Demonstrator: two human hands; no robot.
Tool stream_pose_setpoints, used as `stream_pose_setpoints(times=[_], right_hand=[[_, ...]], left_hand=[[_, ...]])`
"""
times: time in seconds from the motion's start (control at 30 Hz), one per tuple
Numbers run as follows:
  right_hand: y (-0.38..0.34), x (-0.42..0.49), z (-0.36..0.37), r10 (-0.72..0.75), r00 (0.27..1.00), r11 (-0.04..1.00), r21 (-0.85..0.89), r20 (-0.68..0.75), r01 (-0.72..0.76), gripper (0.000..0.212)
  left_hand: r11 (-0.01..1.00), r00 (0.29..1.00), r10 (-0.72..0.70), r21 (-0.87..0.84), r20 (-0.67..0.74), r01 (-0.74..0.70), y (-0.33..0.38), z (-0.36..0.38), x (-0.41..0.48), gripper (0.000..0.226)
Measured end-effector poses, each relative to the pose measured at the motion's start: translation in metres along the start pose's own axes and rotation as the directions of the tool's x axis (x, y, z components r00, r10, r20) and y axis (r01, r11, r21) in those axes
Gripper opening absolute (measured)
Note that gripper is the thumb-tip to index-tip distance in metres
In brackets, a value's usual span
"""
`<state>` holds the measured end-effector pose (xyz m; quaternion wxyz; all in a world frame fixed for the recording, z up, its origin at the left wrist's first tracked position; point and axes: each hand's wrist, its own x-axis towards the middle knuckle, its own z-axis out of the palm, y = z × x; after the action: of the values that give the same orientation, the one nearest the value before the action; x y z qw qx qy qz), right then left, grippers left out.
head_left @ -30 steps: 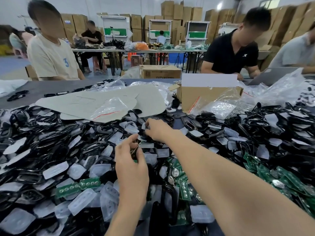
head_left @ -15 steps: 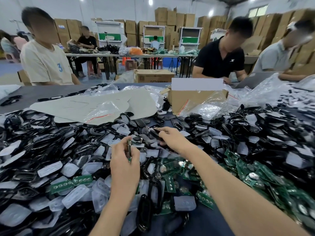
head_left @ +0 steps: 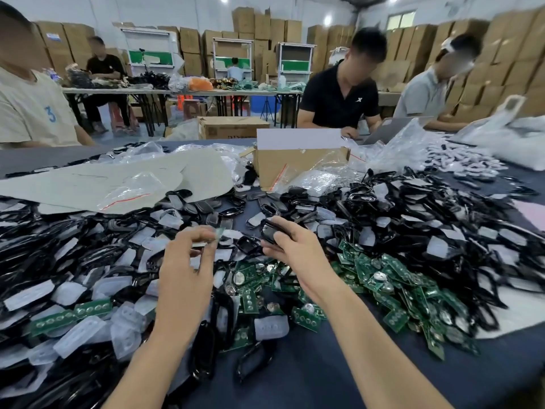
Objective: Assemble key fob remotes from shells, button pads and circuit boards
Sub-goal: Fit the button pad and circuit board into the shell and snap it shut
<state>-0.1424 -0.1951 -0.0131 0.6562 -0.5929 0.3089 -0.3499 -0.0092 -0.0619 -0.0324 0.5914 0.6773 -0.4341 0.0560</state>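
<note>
Cardboard box (head_left: 295, 165), contents hidden | right hand (head_left: 298, 249) holds shell (head_left: 269, 231) | left hand (head_left: 184, 270) pinches part (head_left: 217, 232)

Not much of the person to go on here, we only get the arms. The left hand (head_left: 185, 261) and right hand (head_left: 292, 246) are both bare. Same for the left forearm (head_left: 165, 343) and right forearm (head_left: 368, 343), uncovered right down to the bottom edge. The wide lens makes the right forearm look way thicker close to us, and both taper towards slim wrists.
</note>
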Motion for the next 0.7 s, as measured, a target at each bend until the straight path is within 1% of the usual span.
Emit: stream_pose_setpoints(times=[0.07,0.13,0.23,0.3,0.37,0.47,0.53,0.57,0.63,0.7], right_hand=[[0.010,-0.009,-0.005,0.007,1.000,0.993,0.119,-0.013,-0.006,0.030],[0.019,-0.015,-0.006,0.030,1.000,0.982,0.187,0.005,-0.031,0.031],[0.024,-0.017,-0.006,0.040,0.996,0.968,0.243,0.077,-0.058,0.028],[0.022,-0.017,-0.003,0.032,0.993,0.967,0.247,0.118,-0.061,0.033],[0.022,-0.018,0.001,0.023,0.989,0.974,0.221,0.145,-0.055,0.036],[0.024,-0.018,0.004,0.007,0.989,0.980,0.194,0.146,-0.036,0.033],[0.025,-0.017,0.005,-0.005,0.992,0.985,0.173,0.122,-0.017,0.029],[0.026,-0.017,0.006,-0.020,0.994,0.988,0.153,0.110,0.003,0.027],[0.027,-0.017,0.006,-0.059,0.994,0.993,0.111,0.091,0.049,0.024],[0.028,-0.017,0.006,-0.083,0.994,0.992,0.097,0.072,0.076,0.023]], left_hand=[[1.000,1.000,-0.008,-0.020,0.013,0.009,0.003,0.001,-0.002,0.029],[0.997,0.999,-0.045,-0.064,0.014,0.046,0.005,0.002,-0.001,0.027],[0.965,0.986,-0.164,-0.202,0.039,0.168,0.006,0.005,0.001,0.022],[0.924,0.966,-0.248,-0.283,0.077,0.259,0.006,0.005,0.002,0.019],[0.888,0.945,-0.304,-0.322,0.122,0.328,0.004,0.005,0.003,0.017],[0.822,0.918,-0.364,-0.410,0.157,0.396,0.004,0.005,0.003,0.016],[0.801,0.915,-0.369,-0.445,0.162,0.401,0.007,0.006,0.003,0.012],[0.818,0.924,-0.349,-0.431,0.157,0.381,0.008,0.006,0.003,0.011],[0.868,0.946,-0.284,-0.377,0.157,0.323,0.011,0.006,0.002,0.019],[0.894,0.961,-0.227,-0.357,0.158,0.270,0.014,0.007,0.000,0.026]])
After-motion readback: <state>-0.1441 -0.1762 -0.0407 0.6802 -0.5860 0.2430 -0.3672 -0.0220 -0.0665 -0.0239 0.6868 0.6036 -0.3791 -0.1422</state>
